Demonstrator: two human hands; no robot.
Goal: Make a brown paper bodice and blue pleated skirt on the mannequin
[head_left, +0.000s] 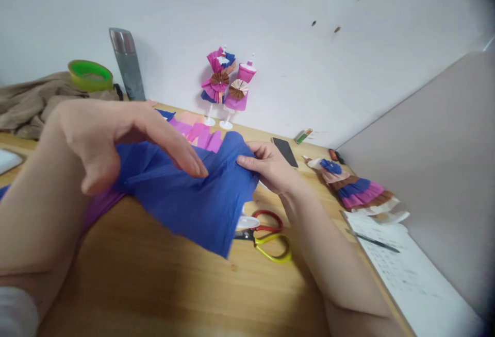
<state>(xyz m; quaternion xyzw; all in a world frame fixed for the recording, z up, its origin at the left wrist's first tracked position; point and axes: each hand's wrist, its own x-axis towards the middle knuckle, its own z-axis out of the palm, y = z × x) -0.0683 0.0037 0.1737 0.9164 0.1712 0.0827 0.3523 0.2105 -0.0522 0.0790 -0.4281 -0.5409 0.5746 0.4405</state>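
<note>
Right hand (270, 168) is pinching the blue sheet (189, 200); left hand (104, 131), fingers parted and empty, should be steadying it lightly.

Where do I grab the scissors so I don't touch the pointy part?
Probably best by the red loop and yellow loop of the scissors, coming from the picture's right. The loops lie uncovered on that side, while the blades point left, their tips hidden behind the blue sheet.
</note>
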